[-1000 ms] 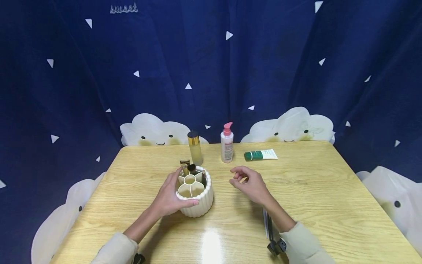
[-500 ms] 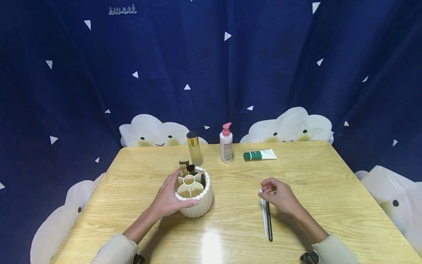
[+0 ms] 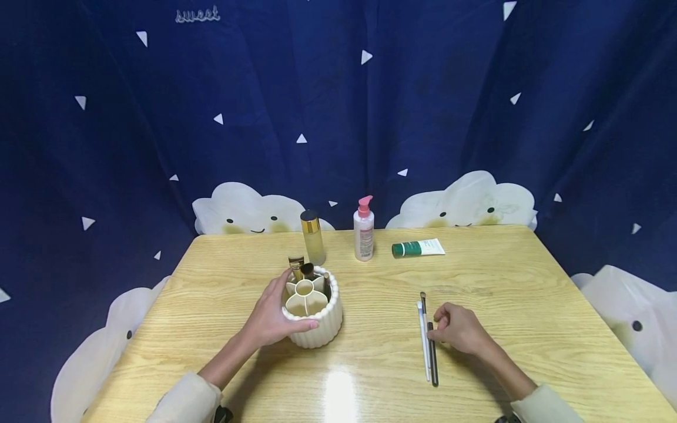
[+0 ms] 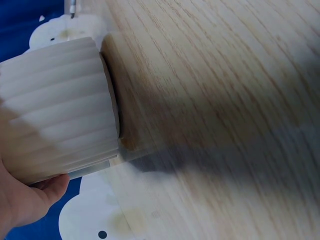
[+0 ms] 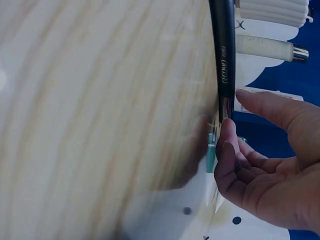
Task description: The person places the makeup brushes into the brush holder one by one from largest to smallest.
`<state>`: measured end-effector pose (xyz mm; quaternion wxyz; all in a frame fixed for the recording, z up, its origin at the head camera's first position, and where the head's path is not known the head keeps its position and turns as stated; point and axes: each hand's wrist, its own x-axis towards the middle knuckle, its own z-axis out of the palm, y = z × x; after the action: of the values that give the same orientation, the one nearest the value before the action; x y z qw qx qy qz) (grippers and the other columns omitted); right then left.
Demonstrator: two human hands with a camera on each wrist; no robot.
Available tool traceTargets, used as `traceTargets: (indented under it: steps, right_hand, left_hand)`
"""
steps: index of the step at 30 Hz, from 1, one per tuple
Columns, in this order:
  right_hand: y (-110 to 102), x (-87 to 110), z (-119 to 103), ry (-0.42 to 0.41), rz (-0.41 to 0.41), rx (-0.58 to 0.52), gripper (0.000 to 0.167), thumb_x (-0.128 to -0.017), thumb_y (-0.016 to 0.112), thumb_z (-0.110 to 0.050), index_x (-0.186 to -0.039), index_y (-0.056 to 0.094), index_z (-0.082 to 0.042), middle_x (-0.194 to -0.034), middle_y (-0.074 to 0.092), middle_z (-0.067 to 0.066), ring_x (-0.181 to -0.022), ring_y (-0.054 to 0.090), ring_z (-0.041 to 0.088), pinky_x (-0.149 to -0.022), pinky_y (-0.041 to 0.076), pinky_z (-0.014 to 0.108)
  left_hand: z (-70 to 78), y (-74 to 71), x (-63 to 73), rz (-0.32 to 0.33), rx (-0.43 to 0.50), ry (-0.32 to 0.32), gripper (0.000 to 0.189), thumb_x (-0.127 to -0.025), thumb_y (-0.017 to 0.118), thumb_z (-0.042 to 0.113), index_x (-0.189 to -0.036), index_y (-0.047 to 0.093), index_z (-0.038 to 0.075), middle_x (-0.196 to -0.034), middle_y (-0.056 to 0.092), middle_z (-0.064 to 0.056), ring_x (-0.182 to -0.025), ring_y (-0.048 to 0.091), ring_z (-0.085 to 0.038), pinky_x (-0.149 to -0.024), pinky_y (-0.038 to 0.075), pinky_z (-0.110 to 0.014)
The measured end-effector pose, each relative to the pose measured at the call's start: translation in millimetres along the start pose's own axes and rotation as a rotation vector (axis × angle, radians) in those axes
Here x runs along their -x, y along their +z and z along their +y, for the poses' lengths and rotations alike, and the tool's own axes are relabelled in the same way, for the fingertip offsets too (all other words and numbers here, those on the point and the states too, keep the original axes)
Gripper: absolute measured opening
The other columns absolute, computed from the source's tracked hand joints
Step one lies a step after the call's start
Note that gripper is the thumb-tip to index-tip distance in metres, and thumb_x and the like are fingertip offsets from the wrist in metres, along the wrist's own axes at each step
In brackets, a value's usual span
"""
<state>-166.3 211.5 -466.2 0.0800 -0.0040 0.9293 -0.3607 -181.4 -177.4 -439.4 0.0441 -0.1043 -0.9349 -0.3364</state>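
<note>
My left hand point(image 3: 272, 311) grips the side of a white ribbed organizer point(image 3: 329, 323), thumb along its near side. Its top has petal-shaped compartments around a round one; a gold-and-brown tube point(image 3: 296, 267) and dark-topped items stand at the back. In the left wrist view the organizer's ribbed wall point(image 4: 55, 110) fills the left side, fingertips curled at its edge. My right hand point(image 3: 460, 328) pinches a black-handled makeup brush point(image 3: 433, 361) between thumb and fingers near the ferrule, as the right wrist view shows on the lettered handle point(image 5: 223, 50). A white-handled makeup brush point(image 3: 424, 343) lies just left of it.
Behind the organizer stands a gold-and-black-capped bottle point(image 3: 314, 244). A white pump bottle point(image 3: 364, 238) with a pink top is to its right, then a green-and-white tube point(image 3: 418, 248) lying flat. The wooden table point(image 3: 529, 294) ends at a dark blue curtain point(image 3: 338, 106).
My right hand has moved right and toward me, from beside the organizer to the makeup brushes, and now pinches the black-handled one. The left hand and organizer stay put.
</note>
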Motion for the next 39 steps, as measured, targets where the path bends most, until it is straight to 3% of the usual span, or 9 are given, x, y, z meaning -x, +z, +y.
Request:
traceTargets:
  steps: [13, 22, 31, 39]
  right_hand:
    - [1.7, 1.0, 0.4, 0.009, 0.015, 0.015, 0.02, -0.071, 0.077, -0.011, -0.076, 0.06, -0.001, -0.058, 0.061, 0.002, -0.051, 0.059, 0.012, -0.046, 0.042, 0.022]
    - [2.8, -2.1, -3.7, -0.01, 0.031, 0.085, 0.011, -0.067, 0.071, -0.008, -0.064, 0.06, -0.006, -0.052, 0.059, 0.0, -0.046, 0.052, 0.011, -0.043, 0.038, 0.02]
    - [-2.2, -1.8, -7.3, 0.006, 0.001, 0.095, 0.011, -0.069, 0.069, -0.008, -0.064, 0.059, -0.007, -0.053, 0.059, 0.001, -0.048, 0.05, 0.012, -0.044, 0.037, 0.021]
    - [-14.0, -8.1, -25.2, 0.026, 0.001, 0.024, 0.009, -0.073, 0.068, -0.01, -0.074, 0.061, -0.004, -0.057, 0.06, 0.003, -0.052, 0.055, 0.014, -0.046, 0.042, 0.024]
  left_hand:
    - [0.5, 0.5, 0.6, 0.002, -0.008, 0.001, 0.126, -0.052, 0.076, 0.073, -0.152, 0.019, 0.022, -0.149, 0.034, -0.016, -0.135, 0.037, -0.039, -0.104, 0.036, -0.062]
    - [0.0, 0.7, 0.1, 0.003, -0.004, 0.0, 0.126, -0.052, 0.077, 0.073, -0.152, 0.019, 0.022, -0.149, 0.034, -0.016, -0.135, 0.037, -0.038, -0.104, 0.036, -0.062]
    - [0.8, 1.0, 1.1, -0.004, -0.001, -0.005, 0.128, -0.051, 0.076, 0.074, -0.152, 0.018, 0.019, -0.15, 0.033, -0.016, -0.135, 0.036, -0.039, -0.104, 0.036, -0.062]
    - [0.8, 0.6, 0.8, -0.004, -0.004, -0.006, 0.128, -0.051, 0.076, 0.074, -0.152, 0.018, 0.021, -0.151, 0.032, -0.016, -0.136, 0.036, -0.04, -0.104, 0.035, -0.063]
